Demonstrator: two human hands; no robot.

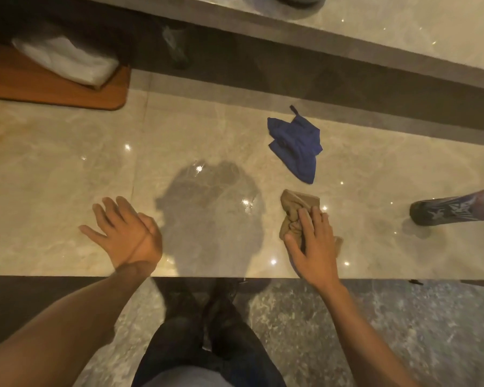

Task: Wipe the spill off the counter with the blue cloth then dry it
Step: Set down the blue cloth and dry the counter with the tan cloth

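Note:
A crumpled blue cloth [295,143] lies on the glossy beige marble counter [67,169], to the right of centre. Nearer the front edge, a bunched tan cloth [292,212] sits under my right hand [312,241], whose fingers press down on it. My left hand [126,233] rests flat on the counter at the left with fingers spread and nothing in it. Between the hands the surface shows a dark shadow and a few glints [246,203]; I cannot tell whether liquid lies there.
A brown wooden board [53,88] with a white bag [67,60] on it sits at the back left. A patterned bottle [456,208] lies on its side at the right edge. A raised ledge [375,43] runs behind the counter. My legs and the speckled floor show below.

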